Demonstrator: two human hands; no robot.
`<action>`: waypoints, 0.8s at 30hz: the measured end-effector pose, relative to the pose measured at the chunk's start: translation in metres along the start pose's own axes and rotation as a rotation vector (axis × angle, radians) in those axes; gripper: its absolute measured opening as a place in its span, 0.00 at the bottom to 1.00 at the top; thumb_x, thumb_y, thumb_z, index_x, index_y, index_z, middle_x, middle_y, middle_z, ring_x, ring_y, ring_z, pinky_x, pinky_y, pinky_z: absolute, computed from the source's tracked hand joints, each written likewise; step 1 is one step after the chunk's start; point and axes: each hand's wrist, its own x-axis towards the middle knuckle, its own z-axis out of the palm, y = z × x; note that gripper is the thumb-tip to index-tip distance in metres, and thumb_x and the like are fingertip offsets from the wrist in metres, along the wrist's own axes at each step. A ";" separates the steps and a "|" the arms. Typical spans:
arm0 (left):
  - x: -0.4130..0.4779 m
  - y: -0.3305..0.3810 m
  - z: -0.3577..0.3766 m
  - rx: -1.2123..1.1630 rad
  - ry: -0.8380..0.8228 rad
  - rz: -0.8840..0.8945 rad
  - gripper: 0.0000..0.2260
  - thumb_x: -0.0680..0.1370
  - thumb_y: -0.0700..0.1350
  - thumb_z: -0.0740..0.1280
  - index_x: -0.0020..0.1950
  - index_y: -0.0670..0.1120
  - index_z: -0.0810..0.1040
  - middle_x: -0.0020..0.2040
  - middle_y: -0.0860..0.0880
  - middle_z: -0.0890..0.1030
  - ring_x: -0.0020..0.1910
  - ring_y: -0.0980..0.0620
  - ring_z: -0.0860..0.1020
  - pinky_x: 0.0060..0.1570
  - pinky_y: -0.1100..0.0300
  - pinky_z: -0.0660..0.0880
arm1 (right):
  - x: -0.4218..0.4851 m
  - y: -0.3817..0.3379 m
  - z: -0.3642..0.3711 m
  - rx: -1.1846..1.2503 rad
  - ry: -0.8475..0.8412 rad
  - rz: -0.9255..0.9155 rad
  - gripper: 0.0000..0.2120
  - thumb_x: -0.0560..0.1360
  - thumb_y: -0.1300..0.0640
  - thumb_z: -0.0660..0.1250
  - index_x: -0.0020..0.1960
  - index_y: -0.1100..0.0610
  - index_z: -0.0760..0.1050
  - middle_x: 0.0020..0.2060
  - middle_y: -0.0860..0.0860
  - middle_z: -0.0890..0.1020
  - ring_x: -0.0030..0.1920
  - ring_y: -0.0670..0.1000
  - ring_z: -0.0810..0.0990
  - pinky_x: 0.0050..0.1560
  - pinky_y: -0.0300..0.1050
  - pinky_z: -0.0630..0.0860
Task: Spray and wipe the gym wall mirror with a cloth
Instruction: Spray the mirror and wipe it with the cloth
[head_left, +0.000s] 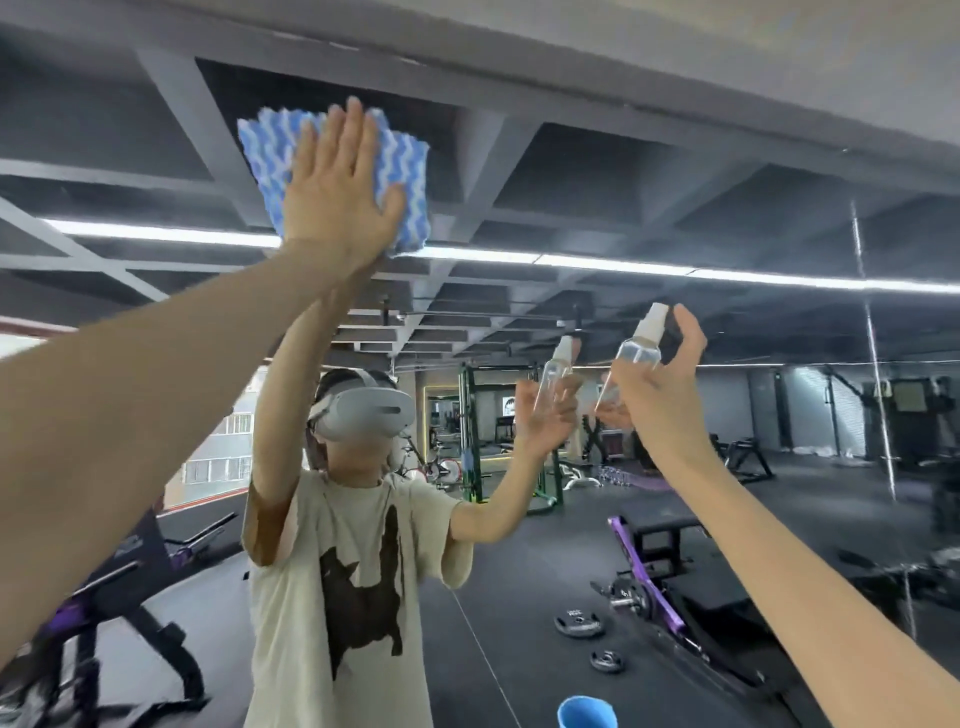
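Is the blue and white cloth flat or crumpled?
Flat: the left hand presses the blue and white wavy-striped cloth against the wall mirror with straight fingers.

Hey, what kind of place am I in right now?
A gym, probably its free-weights area, seen reflected in the wall mirror. On the dark floor lie weight plates, a green rack stands at the back, and a purple-framed bench sits to the right.

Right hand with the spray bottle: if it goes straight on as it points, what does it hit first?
Probably the mirror: nothing shows between it and the right hand holding the spray bottle, though depth is unclear.
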 end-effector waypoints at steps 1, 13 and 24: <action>-0.001 0.003 0.001 -0.001 0.018 -0.018 0.31 0.81 0.57 0.45 0.79 0.42 0.45 0.79 0.43 0.46 0.78 0.47 0.45 0.76 0.50 0.40 | 0.001 0.003 -0.003 0.007 0.009 0.017 0.33 0.79 0.59 0.62 0.76 0.43 0.47 0.48 0.50 0.79 0.41 0.52 0.80 0.42 0.45 0.79; -0.007 0.023 0.008 0.016 0.028 -0.019 0.31 0.82 0.57 0.45 0.79 0.40 0.44 0.79 0.41 0.46 0.78 0.45 0.44 0.75 0.49 0.38 | -0.005 0.026 -0.007 -0.027 -0.010 -0.044 0.35 0.78 0.64 0.63 0.76 0.43 0.51 0.45 0.42 0.76 0.37 0.43 0.78 0.39 0.38 0.77; -0.008 0.088 0.029 0.056 0.005 0.172 0.31 0.81 0.58 0.44 0.79 0.41 0.45 0.79 0.43 0.47 0.78 0.46 0.45 0.76 0.50 0.41 | 0.018 0.063 -0.046 -0.075 0.004 -0.053 0.30 0.76 0.63 0.63 0.72 0.42 0.57 0.37 0.52 0.77 0.33 0.55 0.78 0.41 0.61 0.82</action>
